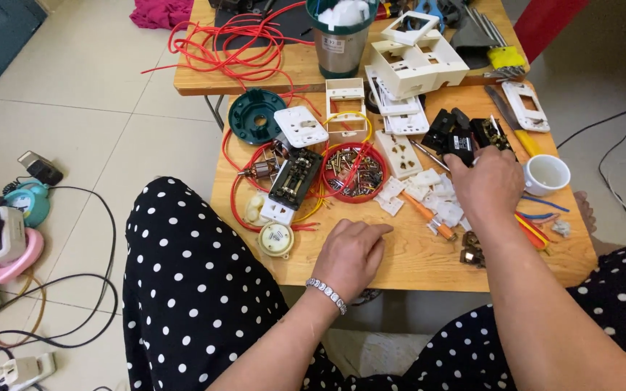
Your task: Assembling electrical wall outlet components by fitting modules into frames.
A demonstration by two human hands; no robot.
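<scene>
Head view. The right hand (485,181) grips a black socket part (460,141) at the desk's (414,264) far right; the left hand (351,253) rests empty, fingers loosely curled, on the wood. Most white covers (429,190) lie unassembled, so much seems left. A red bowl (353,172) holds brass screws; the white cup (545,174) looks empty.

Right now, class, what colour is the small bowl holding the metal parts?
Red bowl, best seen in the head view.
</scene>
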